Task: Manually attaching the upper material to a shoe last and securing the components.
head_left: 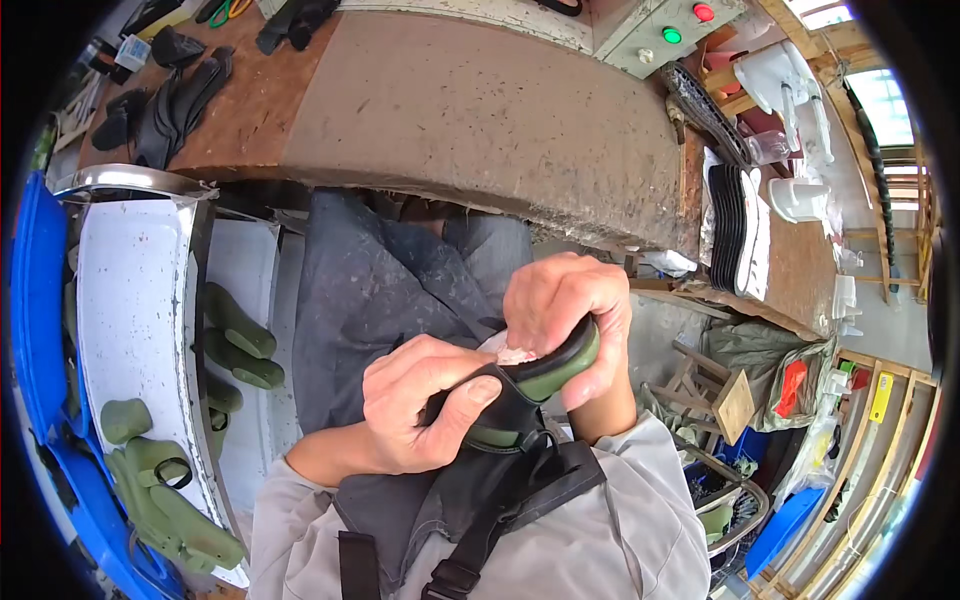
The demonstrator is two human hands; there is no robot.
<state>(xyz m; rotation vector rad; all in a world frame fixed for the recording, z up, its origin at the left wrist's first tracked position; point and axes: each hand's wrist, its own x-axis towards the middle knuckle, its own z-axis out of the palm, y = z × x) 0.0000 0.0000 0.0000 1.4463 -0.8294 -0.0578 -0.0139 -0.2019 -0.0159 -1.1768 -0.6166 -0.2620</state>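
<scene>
Close to my chest, both hands hold a black shoe upper stretched over a green shoe last [548, 384]. My left hand [425, 400] is closed around the black upper at its left side, thumb on top. My right hand [568, 315] wraps the rounded end of the last, its fingers bent over the black rim and its thumb underneath. A pale, crumpled-looking patch [515, 356] shows between the two hands; I cannot make out what it is. Under the hands lies a dark apron [400, 490] with a black buckle strap.
A worn workbench [480, 110] runs ahead, with black leather pieces [185, 105] at left and a box with coloured buttons [655, 35] behind. Green lasts [175, 500] lie on a white rack [135, 290] at left. Stacked black insoles [730, 230] sit at right, above a wooden stool [733, 405].
</scene>
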